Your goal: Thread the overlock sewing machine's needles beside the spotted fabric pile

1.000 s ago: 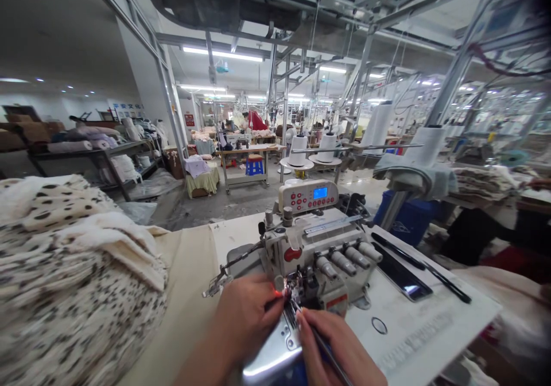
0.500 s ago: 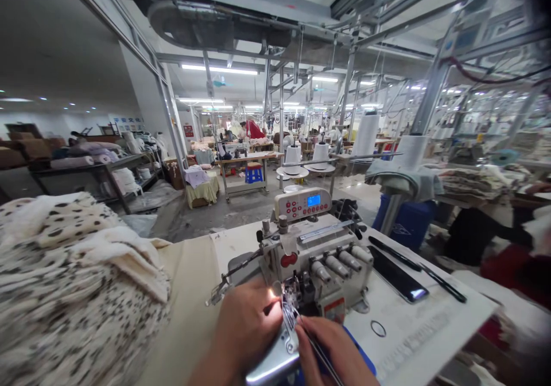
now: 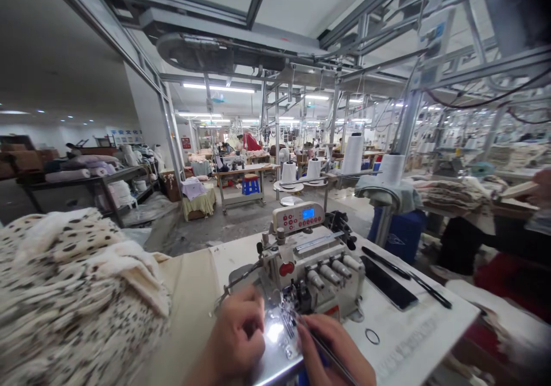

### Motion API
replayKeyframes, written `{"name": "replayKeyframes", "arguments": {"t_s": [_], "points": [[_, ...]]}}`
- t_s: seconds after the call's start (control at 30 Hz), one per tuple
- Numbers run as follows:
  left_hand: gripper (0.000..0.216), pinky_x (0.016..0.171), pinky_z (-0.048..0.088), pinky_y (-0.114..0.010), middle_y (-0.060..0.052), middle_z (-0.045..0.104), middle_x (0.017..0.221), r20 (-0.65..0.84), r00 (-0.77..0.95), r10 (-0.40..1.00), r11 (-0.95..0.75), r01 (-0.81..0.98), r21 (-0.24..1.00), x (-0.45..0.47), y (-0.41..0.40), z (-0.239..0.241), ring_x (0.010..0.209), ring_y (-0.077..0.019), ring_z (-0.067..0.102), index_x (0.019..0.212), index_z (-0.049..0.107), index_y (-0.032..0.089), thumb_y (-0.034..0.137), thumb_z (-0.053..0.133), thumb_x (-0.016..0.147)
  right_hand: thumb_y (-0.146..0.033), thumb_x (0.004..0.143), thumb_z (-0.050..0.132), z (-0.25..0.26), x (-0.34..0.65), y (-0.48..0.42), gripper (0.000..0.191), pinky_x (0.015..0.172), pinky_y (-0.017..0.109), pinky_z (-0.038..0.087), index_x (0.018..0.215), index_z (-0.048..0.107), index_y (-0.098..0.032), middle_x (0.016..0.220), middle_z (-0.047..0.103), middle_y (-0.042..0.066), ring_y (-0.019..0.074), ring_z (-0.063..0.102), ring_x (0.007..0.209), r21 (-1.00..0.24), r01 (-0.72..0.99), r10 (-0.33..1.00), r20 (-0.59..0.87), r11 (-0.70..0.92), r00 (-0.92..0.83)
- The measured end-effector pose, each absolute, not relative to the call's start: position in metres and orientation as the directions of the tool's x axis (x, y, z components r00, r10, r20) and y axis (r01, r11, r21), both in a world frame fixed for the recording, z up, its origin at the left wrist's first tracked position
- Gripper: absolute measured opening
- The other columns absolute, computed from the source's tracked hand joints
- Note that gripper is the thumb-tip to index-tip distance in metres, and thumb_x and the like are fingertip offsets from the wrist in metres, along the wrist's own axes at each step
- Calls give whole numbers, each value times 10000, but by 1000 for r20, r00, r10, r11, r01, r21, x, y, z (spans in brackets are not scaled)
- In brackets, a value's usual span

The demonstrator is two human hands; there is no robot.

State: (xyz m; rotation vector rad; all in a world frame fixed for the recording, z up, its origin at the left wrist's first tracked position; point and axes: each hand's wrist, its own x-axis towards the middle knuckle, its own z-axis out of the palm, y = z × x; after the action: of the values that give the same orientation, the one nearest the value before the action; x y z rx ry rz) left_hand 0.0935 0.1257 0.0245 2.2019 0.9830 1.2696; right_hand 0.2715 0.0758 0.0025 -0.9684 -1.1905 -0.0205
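An overlock sewing machine (image 3: 314,277) stands on the white table, its lamp glaring on the metal plate (image 3: 269,354) below the needle area. My right hand (image 3: 336,349) grips a pair of metal tweezers (image 3: 329,354), their tips near the threading parts beneath the needle head. To the left of the lit plate is my left hand (image 3: 239,331), fingers curled with thumb and forefinger close together. Whatever may be pinched there is too small to make out.
Spotted cream fabric (image 3: 77,294) is heaped at the left. On the table's right lie a dark phone (image 3: 390,283), a black slender tool (image 3: 430,288) and a small black ring (image 3: 372,336). White thread cones (image 3: 353,153) stand beyond the machine.
My left hand has drawn away to the left from the needle area, uncovering the lit plate. My right hand stays by the machine with the tweezers. The camera view has shifted slightly.
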Motion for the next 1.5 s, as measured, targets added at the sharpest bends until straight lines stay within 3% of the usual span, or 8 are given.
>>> {"name": "replayKeyframes", "arguments": {"t_s": [0.2,0.4,0.7,0.87,1.07,1.5], "points": [[100,562,337,-237,-13,611,680,615,354,705,-705,247,665,91,125,18,615,-115,544,534,525,171,74,501,543,-273,859,719,0,265,81,56,710,228,551,849,752,-229,818,761,8,155,717,732,-639,483,481,769,598,422],[131,685,421,-277,-6,723,792,621,349,702,-707,236,667,92,120,17,737,-151,638,550,513,170,48,480,518,-324,885,685,4,261,83,123,682,254,567,842,760,-236,791,765,17,171,712,686,-644,473,468,763,601,445],[151,672,429,-261,18,774,800,610,408,679,-714,175,677,96,117,20,720,-140,645,552,499,170,19,496,546,-212,850,727,0,263,83,38,692,242,556,863,762,-220,804,763,14,162,712,713,-601,442,425,792,665,437],[191,646,407,-267,9,721,681,599,427,677,-716,194,671,97,118,21,662,-140,609,589,574,186,27,481,537,-232,867,699,4,264,80,64,657,246,547,836,754,-226,779,753,11,162,707,684,-593,456,414,799,664,436],[146,611,351,-288,-3,599,605,557,405,725,-673,245,698,92,121,15,624,-134,549,558,553,185,77,463,519,-226,877,693,2,266,79,70,670,256,536,834,748,-218,767,745,19,164,704,688,-575,517,404,817,635,413],[121,604,319,-303,-2,568,588,510,398,762,-631,279,724,90,120,15,614,-130,523,535,541,187,101,466,495,-173,879,690,-7,274,85,86,714,260,560,935,748,-205,849,759,36,169,719,755,-488,559,384,873,671,301]]}}
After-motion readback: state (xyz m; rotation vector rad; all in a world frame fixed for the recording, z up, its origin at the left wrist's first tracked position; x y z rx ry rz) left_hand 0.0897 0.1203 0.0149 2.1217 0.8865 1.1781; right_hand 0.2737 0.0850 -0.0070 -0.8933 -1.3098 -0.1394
